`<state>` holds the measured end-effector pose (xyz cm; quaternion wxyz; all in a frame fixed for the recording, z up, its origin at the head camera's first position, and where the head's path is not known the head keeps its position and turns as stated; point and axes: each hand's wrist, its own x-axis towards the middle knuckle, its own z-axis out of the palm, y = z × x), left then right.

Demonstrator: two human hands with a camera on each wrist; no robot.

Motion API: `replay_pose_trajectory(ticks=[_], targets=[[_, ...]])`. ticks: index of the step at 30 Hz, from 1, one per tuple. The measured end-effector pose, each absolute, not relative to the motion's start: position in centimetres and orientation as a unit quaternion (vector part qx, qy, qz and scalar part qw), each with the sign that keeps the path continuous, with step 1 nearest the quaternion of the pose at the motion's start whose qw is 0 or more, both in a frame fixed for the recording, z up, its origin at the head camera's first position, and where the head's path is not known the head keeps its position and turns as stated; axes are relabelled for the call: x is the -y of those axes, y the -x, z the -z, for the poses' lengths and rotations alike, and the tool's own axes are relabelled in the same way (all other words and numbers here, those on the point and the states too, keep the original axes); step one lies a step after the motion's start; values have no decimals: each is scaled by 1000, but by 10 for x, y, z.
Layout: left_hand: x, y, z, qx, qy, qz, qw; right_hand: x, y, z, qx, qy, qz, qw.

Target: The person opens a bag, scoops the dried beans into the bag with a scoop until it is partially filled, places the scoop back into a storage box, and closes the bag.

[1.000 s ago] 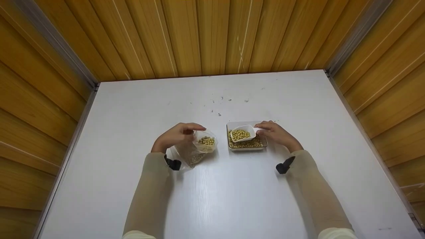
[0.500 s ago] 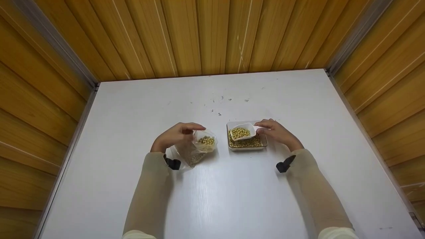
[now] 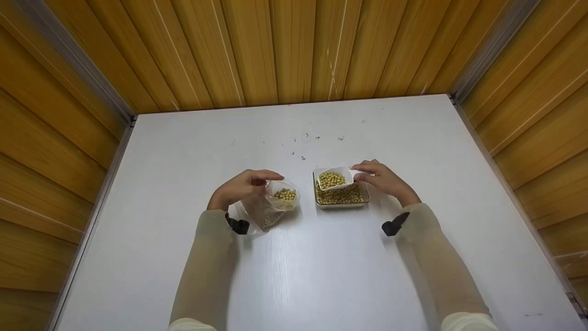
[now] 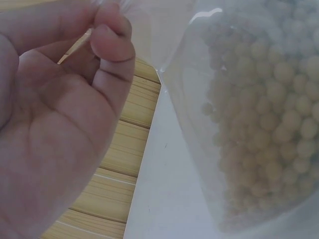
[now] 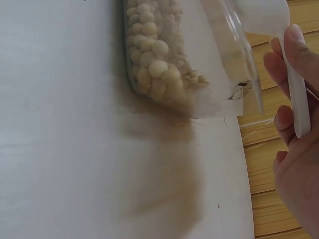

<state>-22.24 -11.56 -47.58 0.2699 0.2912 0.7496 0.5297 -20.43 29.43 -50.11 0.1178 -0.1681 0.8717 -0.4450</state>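
Observation:
My left hand (image 3: pixel 241 187) pinches the rim of a clear plastic bag (image 4: pixel 184 114), holding its mouth open toward the right. Round yellow beans (image 4: pixel 279 114) fill the lower part of the bag and show through its mouth in the head view. In my right hand (image 3: pixel 383 178) is a white scoop (image 3: pixel 347 175), gripped by its handle (image 5: pixel 297 99) between thumb and fingers. The scoop is heaped with the same beans and sits over the back part of a clear rectangular container (image 3: pixel 342 206). More beans (image 5: pixel 154 64) lie in that container.
Both hands work over a white table (image 3: pixel 294 271). Small dark marks (image 3: pixel 303 157) dot its surface behind the bag and container. Wood-look panel walls (image 3: pixel 294 50) stand along the back and both sides.
My right hand and the filled scoop have shifted slightly up and away, toward the container's back edge. The left hand and the bag have stayed in place.

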Motion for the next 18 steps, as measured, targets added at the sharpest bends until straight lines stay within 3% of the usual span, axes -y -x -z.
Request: replay_pose_trajectory(ticks=[6, 18], targets=[[113, 213, 456, -747, -284, -533, 278, -293, 207, 499, -865, 190, 451, 109], [114, 211, 453, -751, -283, -530, 276, -280, 209, 491, -865, 179, 454, 115]])
